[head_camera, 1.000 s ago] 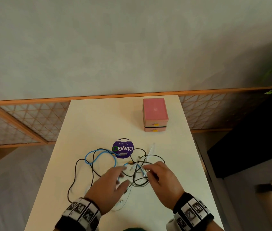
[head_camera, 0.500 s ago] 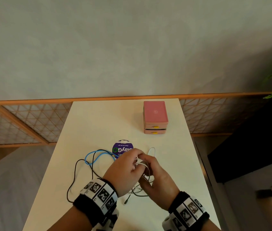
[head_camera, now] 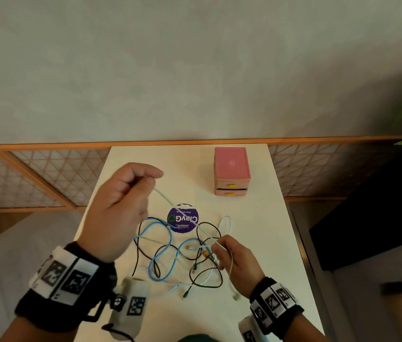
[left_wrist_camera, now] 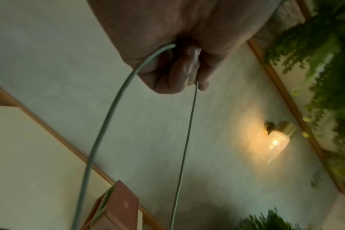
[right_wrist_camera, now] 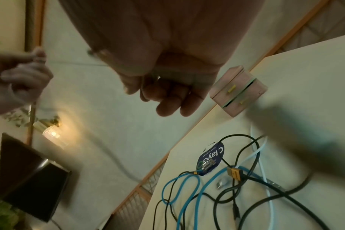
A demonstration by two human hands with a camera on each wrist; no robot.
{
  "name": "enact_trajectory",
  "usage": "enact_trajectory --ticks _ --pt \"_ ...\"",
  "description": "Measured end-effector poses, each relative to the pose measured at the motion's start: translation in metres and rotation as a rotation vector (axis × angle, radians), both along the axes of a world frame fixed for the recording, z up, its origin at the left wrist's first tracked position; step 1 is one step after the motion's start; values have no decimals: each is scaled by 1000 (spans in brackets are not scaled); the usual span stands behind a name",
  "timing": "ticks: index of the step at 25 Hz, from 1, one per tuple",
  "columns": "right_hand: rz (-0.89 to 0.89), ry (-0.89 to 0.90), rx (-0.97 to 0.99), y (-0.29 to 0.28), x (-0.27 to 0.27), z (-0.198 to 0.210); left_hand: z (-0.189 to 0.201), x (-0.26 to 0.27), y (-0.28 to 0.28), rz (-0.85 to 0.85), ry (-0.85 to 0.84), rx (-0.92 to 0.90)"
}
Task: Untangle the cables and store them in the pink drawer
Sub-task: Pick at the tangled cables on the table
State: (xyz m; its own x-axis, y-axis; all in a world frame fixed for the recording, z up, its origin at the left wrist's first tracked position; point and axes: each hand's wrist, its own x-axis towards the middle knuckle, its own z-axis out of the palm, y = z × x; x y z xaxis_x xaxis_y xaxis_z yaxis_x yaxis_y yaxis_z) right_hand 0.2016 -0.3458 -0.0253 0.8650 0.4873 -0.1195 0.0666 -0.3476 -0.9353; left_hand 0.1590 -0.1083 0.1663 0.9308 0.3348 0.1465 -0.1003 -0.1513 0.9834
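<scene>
My left hand (head_camera: 149, 180) is raised above the table and pinches a white cable (head_camera: 185, 215). The cable runs taut down to my right hand (head_camera: 219, 246), which pinches it just over the tangle. Below lies the tangle (head_camera: 170, 255) of blue, black and white cables. In the left wrist view the white cable (left_wrist_camera: 106, 121) leaves my curled fingers (left_wrist_camera: 179, 73) as two strands. The pink drawer unit (head_camera: 231, 170) stands shut at the far right of the table, with two yellow handles. It is also in the right wrist view, pink drawer unit (right_wrist_camera: 237, 91), beyond my right fingers (right_wrist_camera: 167, 99).
A round purple ClayGo disc (head_camera: 183, 218) lies flat on the cream table (head_camera: 264, 238) behind the tangle. A wooden lattice railing (head_camera: 47, 176) runs along the table's far edge. A dark cabinet (head_camera: 372, 218) stands to the right, a lit wall lamp (left_wrist_camera: 276, 140) above.
My hands were together on the tangle. The left hand has since risen up and to the left, drawing the white cable out taut. The right hand has stayed low at the tangle.
</scene>
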Motion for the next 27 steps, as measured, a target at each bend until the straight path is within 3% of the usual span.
enact_trajectory --ticks 5,8,11,14,17,19,23,27 --pt "-106 78 119 -17 4 0 1 -5 62 343 -89 -255" --pt "-261 220 120 -33 9 -12 6 -15 98 424 -56 -340" --pt "-201 293 41 -30 6 -15 -6 -23 90 325 116 -299" --pt "-39 170 -45 -4 -2 -5 -30 -22 50 67 281 -169" --pt "81 -42 -21 27 -8 20 -58 -17 16 -136 379 144" --pt "162 -82 39 47 -10 35 -73 -17 3 -240 395 313" --pt "184 61 131 69 -9 46 -78 -21 -1 -272 427 453" --pt "233 -70 96 66 -19 33 -75 -34 9 -282 406 578"
